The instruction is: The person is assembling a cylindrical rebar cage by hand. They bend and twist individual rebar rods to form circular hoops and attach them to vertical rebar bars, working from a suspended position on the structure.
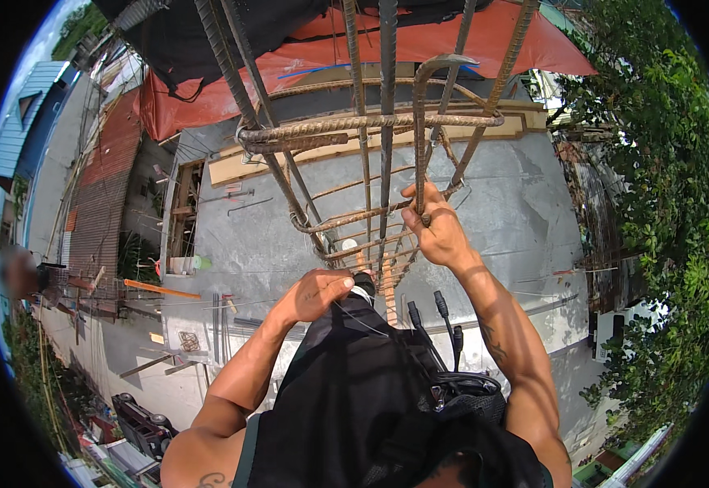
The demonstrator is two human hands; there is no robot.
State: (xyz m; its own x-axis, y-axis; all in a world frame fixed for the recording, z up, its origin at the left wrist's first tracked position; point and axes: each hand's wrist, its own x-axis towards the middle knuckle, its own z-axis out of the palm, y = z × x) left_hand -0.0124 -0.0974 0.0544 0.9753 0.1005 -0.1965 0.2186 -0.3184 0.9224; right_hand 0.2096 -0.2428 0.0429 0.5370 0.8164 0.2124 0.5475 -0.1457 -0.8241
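My right hand [437, 232] is closed around the lower part of a rusty steel bar [419, 138], which stands upright and bends into a hook at its top. This bar is beside a tall column cage of ribbed rebar [387, 89], with square stirrups [371, 124] around the uprights. Lower and to the left, my left hand [318, 294] is at the front of my dark clothing, thumb stretched to the right, other fingers mostly tucked out of sight. A thin pale wire [363, 321] runs just below it; whether the fingers grip it is unclear.
Far below the cage spreads a grey concrete slab [241, 236] with loose bars and timber boards on it. Red sheeting [525, 41] hangs beyond the uprights. A black mesh pouch [472, 398] with dark-handled tools sits at my right side. Trees [655, 163] stand at right.
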